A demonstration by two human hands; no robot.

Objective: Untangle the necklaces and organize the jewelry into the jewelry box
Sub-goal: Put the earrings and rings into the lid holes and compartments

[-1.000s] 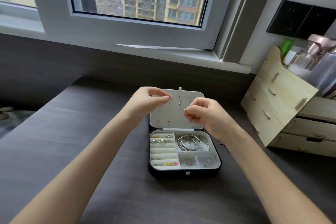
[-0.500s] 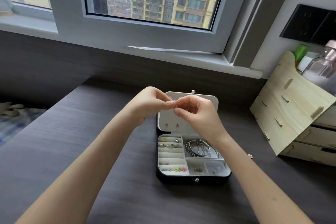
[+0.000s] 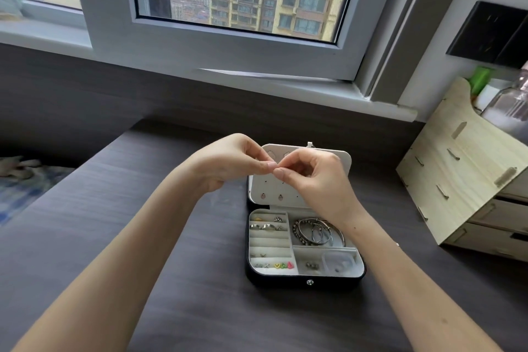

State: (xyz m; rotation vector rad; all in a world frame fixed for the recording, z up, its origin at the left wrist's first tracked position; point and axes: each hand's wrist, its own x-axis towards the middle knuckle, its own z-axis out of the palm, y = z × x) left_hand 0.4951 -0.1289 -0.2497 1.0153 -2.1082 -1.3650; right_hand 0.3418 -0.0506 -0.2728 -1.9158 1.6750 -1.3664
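While our left hand (image 3: 228, 164) and right hand (image 3: 317, 177) pinch tip to tip, grip contents too small to tell, the open black jewelry box (image 3: 274, 280) lies just nearer.

head cam | forward and down | close above table (image 3: 85, 223) | 1 view

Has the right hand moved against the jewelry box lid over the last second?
Yes. The right hand has shifted left across the open lid, from its right half to its left, where its fingertips now meet the left hand.
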